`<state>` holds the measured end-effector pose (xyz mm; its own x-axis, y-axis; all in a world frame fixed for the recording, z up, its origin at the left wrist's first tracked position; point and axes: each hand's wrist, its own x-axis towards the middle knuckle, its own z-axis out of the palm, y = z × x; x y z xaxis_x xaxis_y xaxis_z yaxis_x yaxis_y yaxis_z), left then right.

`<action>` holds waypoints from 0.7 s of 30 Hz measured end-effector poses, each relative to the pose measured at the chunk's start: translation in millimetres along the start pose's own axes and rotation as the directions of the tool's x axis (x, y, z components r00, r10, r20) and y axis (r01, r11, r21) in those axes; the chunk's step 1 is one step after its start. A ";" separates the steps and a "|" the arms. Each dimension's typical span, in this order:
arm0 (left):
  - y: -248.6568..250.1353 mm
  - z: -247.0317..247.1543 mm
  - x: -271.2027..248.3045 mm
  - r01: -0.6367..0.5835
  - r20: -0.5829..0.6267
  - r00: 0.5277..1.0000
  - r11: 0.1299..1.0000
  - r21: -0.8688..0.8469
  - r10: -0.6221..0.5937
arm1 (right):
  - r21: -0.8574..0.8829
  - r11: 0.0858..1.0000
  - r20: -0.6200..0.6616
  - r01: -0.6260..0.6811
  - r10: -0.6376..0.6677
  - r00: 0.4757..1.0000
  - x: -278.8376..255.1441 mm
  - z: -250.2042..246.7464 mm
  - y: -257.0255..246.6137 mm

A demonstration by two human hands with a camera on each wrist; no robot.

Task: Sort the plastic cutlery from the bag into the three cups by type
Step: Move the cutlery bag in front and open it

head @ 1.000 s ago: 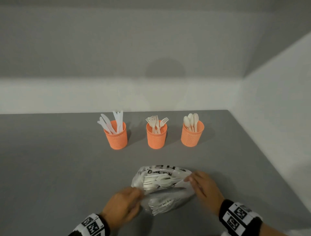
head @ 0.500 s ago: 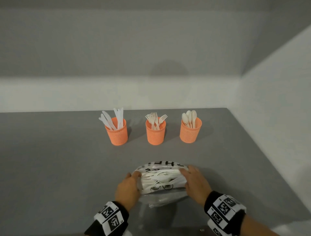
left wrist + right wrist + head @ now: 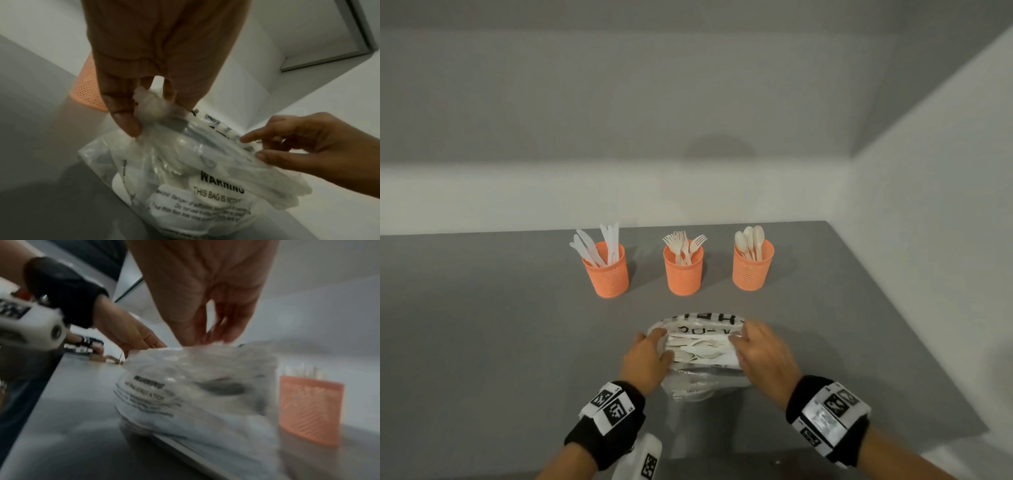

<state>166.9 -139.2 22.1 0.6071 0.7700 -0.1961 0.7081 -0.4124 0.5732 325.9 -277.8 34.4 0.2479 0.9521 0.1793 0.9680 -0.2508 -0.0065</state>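
Cutlery (image 3: 700, 349) sits loose in the thin, slippery bag (image 3: 702, 387) between your hands, left hand (image 3: 645, 359) pinching its bunched rim, right hand (image 3: 765, 353) pinching the opposite edge, so reach inside and grip one stiff, light handle, not film.

— Where's the bag (image 3: 703, 346)?

— Low centre of the head view: clear plastic with black print, mouth gaping upward, white cutlery (image 3: 700, 351) heaped inside.

— And the cups?

— Three orange mesh ones stand upright in a row above it, mid-frame. The left cup (image 3: 607, 274) holds knives, the middle cup (image 3: 683, 272) forks, the right cup (image 3: 752, 269) spoons, all standing with the handles down.
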 end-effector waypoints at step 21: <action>-5.5 -9.6 6.3 -0.102 0.025 0.994 0.990 -0.095 0.105 | 0.296 0.955 0.384 -0.023 -0.097 0.918 51.5 28.7 12.5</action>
<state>163.4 -127.4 25.3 0.6868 0.7101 -0.1552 0.6053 -0.4405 0.6630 351.9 -226.9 15.3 0.1486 0.9659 -0.2122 0.9302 -0.2093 -0.3015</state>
